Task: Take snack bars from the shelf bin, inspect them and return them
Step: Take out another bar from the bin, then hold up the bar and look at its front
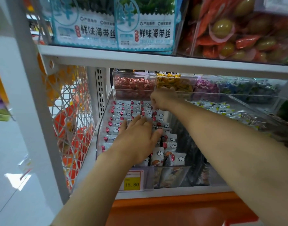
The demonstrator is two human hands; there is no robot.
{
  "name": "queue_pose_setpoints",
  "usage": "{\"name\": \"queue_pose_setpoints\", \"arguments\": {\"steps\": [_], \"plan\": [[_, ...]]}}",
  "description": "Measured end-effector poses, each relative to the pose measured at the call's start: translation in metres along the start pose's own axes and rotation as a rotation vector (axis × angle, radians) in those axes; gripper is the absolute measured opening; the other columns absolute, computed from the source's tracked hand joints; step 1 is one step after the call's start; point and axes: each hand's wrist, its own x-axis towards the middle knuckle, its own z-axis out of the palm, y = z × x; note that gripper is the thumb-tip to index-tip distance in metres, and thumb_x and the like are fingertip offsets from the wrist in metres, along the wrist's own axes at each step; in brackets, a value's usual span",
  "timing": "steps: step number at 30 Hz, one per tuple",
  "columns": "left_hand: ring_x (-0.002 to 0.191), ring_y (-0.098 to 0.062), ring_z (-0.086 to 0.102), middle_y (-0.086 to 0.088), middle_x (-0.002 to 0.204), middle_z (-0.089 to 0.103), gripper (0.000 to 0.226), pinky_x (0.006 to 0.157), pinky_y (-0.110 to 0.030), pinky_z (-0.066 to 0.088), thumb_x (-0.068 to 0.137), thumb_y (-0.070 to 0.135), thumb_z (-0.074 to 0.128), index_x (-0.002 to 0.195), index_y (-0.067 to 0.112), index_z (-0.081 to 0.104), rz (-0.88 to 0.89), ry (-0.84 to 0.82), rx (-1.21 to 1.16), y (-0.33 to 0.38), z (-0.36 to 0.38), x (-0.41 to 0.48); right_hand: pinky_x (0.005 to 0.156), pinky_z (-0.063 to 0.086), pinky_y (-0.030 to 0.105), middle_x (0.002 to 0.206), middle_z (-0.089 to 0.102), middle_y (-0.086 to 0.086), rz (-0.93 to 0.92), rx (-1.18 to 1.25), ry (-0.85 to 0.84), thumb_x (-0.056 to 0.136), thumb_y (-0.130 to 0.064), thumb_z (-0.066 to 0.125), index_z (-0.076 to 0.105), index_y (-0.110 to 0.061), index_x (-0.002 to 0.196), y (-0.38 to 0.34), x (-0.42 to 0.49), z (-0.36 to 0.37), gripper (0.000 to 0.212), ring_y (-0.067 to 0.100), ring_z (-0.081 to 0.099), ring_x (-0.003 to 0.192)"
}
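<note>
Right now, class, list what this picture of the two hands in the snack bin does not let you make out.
Head view:
- Right hand: fingers curl away at the back of the clear bin, so any held snack bar is hidden.
- Snack bars under the left hand: covered by the palm.
- Price tag: the left forearm covers its left part; small print too blurred.

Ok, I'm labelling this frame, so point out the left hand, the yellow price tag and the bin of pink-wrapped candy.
left hand [136,137]: head view, on the back of the hand.
yellow price tag [132,182]: head view, on its yellow face near the printed price.
bin of pink-wrapped candy [133,75]: head view, on its clear front wall.
</note>
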Motion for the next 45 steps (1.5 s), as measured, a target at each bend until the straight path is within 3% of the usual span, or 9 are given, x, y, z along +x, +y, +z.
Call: {"name": "queue_pose_setpoints", "arguments": {"steps": [5,12,14,18,22,29,36,42,45], "plan": [[0.145,-0.017,0.003,-0.003,0.156,0.018,0.057,0.118,-0.041,0.000,0.098,0.047,0.020,0.147,0.018,0.026,-0.010,0.052,-0.015,0.001,-0.004,-0.004,0.081,0.049,0.034,0.098,0.061,0.006,0.091,0.206,0.162,0.092,-0.016,0.051,0.059,-0.010,0.097,0.014,-0.012,-0.023,0.012,0.024,0.058,0.093],[0.130,-0.024,0.037,-0.010,0.146,0.038,0.044,0.103,-0.025,0.026,0.099,0.027,0.040,0.138,0.008,0.040,-0.040,0.360,-0.251,0.010,-0.018,-0.024,0.062,0.032,0.022,0.091,0.065,0.011,0.280,0.678,0.568,0.088,-0.008,0.057,0.065,-0.002,0.091,0.035,-0.080,-0.040,0.011,0.020,0.055,0.079],[0.122,-0.024,0.047,-0.010,0.141,0.044,0.044,0.098,-0.029,0.036,0.098,0.023,0.042,0.141,0.011,0.038,-0.079,0.419,-0.336,0.011,-0.022,-0.031,0.063,0.035,0.016,0.090,0.064,0.008,0.361,0.860,0.612,0.087,-0.006,0.059,0.064,-0.001,0.087,0.033,-0.109,-0.043,0.007,0.018,0.056,0.078],[0.086,-0.023,0.064,-0.005,0.109,0.063,0.042,0.066,-0.033,0.050,0.098,0.025,0.043,0.138,0.012,0.042,-0.134,0.384,-0.611,0.014,-0.026,-0.045,0.068,0.058,0.028,0.087,0.067,0.013,0.401,1.261,0.539,0.089,-0.005,0.060,0.059,-0.008,0.079,0.010,-0.168,-0.042,0.010,0.019,0.068,0.075],[0.085,-0.020,0.068,-0.009,0.094,0.068,0.023,0.077,-0.036,0.058,0.099,0.022,0.043,0.105,0.011,0.063,-0.173,0.277,-0.940,0.016,-0.026,-0.056,0.058,0.056,0.020,0.082,0.067,0.013,0.367,1.511,0.442,0.091,-0.003,0.056,0.060,-0.003,0.085,-0.014,-0.201,-0.039,0.007,0.014,0.069,0.063],[0.064,-0.009,0.062,-0.007,0.078,0.061,0.019,0.058,-0.014,0.052,0.090,0.023,0.057,0.088,0.005,0.064,-0.252,0.255,-1.381,0.010,-0.031,-0.066,0.064,0.056,0.023,0.080,0.070,0.010,0.343,2.002,0.320,0.082,0.001,0.061,0.061,0.005,0.098,-0.022,-0.217,-0.035,0.017,0.019,0.070,0.072],[0.052,-0.005,0.051,-0.002,0.069,0.053,0.020,0.046,-0.014,0.048,0.074,0.029,0.063,0.080,0.010,0.061,-0.249,0.200,-1.706,0.009,-0.032,-0.063,0.054,0.055,0.022,0.066,0.069,0.006,0.349,2.196,0.287,0.070,-0.012,0.062,0.062,-0.003,0.083,-0.020,-0.215,-0.032,0.017,0.014,0.068,0.060],[0.037,-0.006,0.044,0.004,0.045,0.051,0.035,0.039,-0.016,0.042,0.090,0.033,0.055,0.060,0.014,0.053,-0.235,0.366,-1.240,0.015,-0.029,-0.064,0.047,0.050,0.022,0.055,0.059,-0.001,0.379,2.009,0.342,0.091,-0.014,0.054,0.059,-0.009,0.074,-0.018,-0.213,-0.028,0.019,0.010,0.057,0.049],[0.033,-0.009,0.037,0.002,0.043,0.049,0.039,0.034,-0.017,0.034,0.091,0.032,0.054,0.057,0.015,0.049,-0.215,0.360,-1.246,0.017,-0.030,-0.066,0.041,0.041,0.023,0.051,0.050,-0.005,0.420,1.923,0.329,0.095,-0.018,0.050,0.052,-0.011,0.074,-0.019,-0.214,-0.029,0.023,0.010,0.048,0.044]]}}
